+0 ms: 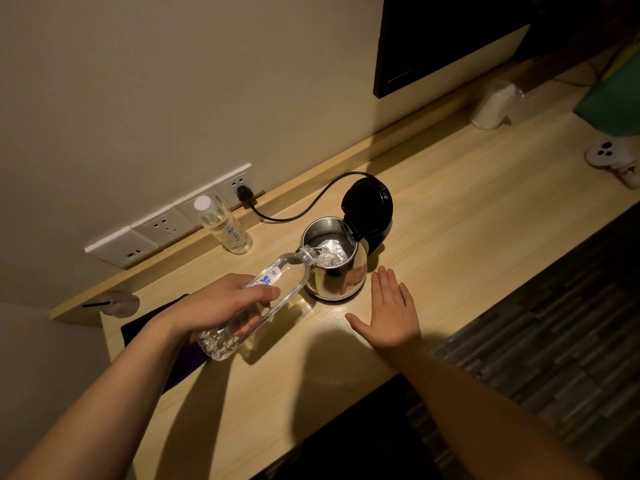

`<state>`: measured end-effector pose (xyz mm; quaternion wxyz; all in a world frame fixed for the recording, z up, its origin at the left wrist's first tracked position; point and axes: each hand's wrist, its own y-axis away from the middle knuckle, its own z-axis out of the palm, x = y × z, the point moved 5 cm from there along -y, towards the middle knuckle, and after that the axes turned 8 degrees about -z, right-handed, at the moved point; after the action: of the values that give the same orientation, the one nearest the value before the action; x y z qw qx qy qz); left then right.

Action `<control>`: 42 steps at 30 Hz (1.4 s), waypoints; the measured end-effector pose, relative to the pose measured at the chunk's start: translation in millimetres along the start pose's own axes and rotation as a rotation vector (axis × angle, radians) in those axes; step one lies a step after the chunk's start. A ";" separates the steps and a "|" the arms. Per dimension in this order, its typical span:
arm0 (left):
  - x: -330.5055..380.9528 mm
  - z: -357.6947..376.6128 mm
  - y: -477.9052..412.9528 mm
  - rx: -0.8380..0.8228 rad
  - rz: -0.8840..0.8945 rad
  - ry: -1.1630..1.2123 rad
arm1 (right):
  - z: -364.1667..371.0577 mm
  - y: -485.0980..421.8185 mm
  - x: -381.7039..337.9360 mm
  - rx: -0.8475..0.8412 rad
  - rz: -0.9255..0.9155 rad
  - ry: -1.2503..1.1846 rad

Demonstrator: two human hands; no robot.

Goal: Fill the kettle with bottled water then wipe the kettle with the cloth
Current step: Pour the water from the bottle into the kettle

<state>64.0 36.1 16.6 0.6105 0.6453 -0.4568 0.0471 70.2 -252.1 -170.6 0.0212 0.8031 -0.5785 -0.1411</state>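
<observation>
Wooden surface [450, 237] along a beige wall: your left hand [225, 303], fingers wrapped around the tilted bottle [277, 289], pours into the open kettle [334, 263] mid-surface; right hand [389, 313] rests flat, fingers spread. Keep the neck over the rim, tilt gradually.

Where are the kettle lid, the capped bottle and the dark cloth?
kettle lid [369, 206]: head view, middle of the raised black lid.
capped bottle [227, 227]: head view, its clear body by the wall sockets.
dark cloth [145, 323]: head view, part showing beyond the left forearm.
</observation>
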 end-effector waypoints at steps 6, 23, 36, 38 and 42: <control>1.8 -1.2 0.1 -0.014 0.000 -0.009 | 0.2 -0.5 -0.3 -0.005 0.001 0.003; 4.6 -4.9 1.4 -0.021 -0.036 -0.006 | 0.5 -0.6 -0.6 0.009 0.002 0.001; 11.2 -9.2 3.7 -0.019 -0.036 -0.037 | -0.3 -0.4 -0.7 -0.004 -0.004 0.012; 11.3 -9.4 3.2 -0.021 -0.036 -0.041 | -0.4 -0.5 -0.6 -0.008 -0.007 0.013; 12.0 -9.0 4.2 -0.037 -0.038 -0.042 | 0.5 -1.3 0.0 0.001 -0.001 0.002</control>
<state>72.6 37.9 29.4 0.6135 0.6432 -0.4579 0.0135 71.2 -251.6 -171.4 0.0212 0.8035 -0.5783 -0.1399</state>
